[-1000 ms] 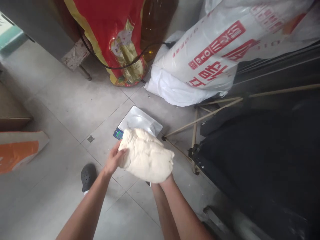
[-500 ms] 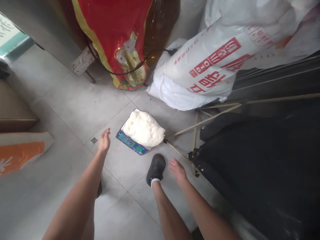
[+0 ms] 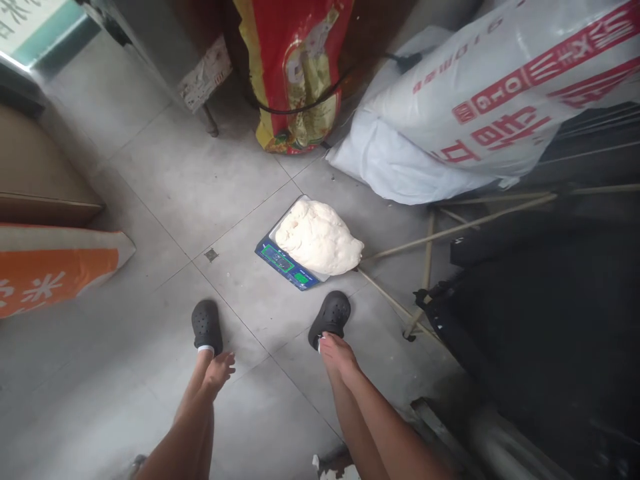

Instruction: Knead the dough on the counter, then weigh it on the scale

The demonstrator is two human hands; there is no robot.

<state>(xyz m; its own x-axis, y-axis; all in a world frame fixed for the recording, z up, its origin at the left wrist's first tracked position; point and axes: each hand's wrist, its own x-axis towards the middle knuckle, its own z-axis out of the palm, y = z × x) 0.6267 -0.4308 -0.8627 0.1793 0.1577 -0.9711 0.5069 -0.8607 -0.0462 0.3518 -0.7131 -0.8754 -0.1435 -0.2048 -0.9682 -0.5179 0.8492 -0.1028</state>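
A big pale lump of dough (image 3: 320, 237) rests on a blue digital scale (image 3: 287, 265) on the floor, bulging past the scale's right side. Green display panels show along the scale's front edge; the digits are too small to read. My left hand (image 3: 219, 371) hangs in the air over my left shin, below the scale, fingers loosely apart and holding nothing. Over my right ankle is my right hand (image 3: 339, 353), fingers stretched out, also without anything in it. Both hands are apart from the dough.
Dark clogs (image 3: 207, 325) are on my feet. White printed sacks (image 3: 420, 153) and a red and yellow bag (image 3: 300, 73) stand behind the scale. A folding frame (image 3: 430, 250) with black fabric (image 3: 540, 320) occupies the right. An orange and white bag (image 3: 60, 273) lies left, near a brown box (image 3: 45, 167).
Both hands have drawn back from beside the scale toward my body. The view has shifted, so the scale with its dough appears farther right and slightly higher.
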